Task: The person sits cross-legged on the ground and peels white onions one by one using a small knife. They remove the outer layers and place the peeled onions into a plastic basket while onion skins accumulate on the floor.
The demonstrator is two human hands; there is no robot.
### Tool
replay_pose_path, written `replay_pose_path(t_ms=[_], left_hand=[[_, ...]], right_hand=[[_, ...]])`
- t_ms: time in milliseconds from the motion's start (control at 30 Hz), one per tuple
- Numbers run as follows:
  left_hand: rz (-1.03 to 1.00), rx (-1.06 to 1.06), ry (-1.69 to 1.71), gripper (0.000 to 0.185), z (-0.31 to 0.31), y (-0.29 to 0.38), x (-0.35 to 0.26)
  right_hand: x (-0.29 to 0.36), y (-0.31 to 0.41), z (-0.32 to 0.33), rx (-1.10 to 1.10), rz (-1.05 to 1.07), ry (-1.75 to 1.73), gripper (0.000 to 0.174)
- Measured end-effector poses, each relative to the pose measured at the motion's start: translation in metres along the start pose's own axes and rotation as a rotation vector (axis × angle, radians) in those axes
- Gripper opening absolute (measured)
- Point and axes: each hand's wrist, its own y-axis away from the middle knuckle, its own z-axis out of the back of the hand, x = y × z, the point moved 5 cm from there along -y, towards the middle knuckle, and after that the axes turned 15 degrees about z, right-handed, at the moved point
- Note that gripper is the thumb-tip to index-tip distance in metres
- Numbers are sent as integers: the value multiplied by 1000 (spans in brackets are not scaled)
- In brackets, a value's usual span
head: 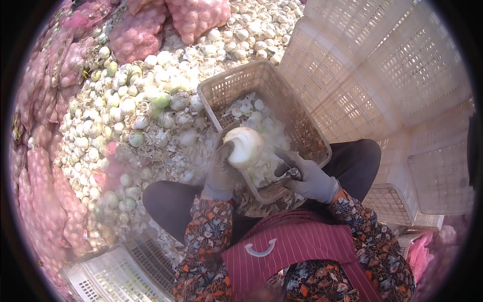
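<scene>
My left hand (222,166), in a grey work glove, holds a large white onion (247,147) over the near left edge of a plastic crate (298,94). The onion's surface looks pale and smooth, with its outer skin off. To its right, my right hand (307,175), gloved too, is closed around a small tool (294,171), perhaps a knife; its blade is hard to make out. Onion peelings and pale pieces (269,130) lie inside the crate, which stands between my knees.
A large heap of onions (128,107) and dry skins spreads to the left and ahead. Pink mesh sacks of onions (137,34) stand behind it and along the left. Tall stacked plastic crates (354,71) rise on the right. Another crate (113,271) sits at the lower left.
</scene>
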Motion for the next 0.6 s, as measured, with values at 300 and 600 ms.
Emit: replay_pose_path(t_ms=[300, 600], left_hand=[[-42, -144, -77, 64, 12, 3, -2], [-121, -98, -42, 79, -22, 17, -4]], right_hand=[[-52, -4, -2, 161, -3, 291, 63], [-1, -7, -8, -178, 98, -20, 74]])
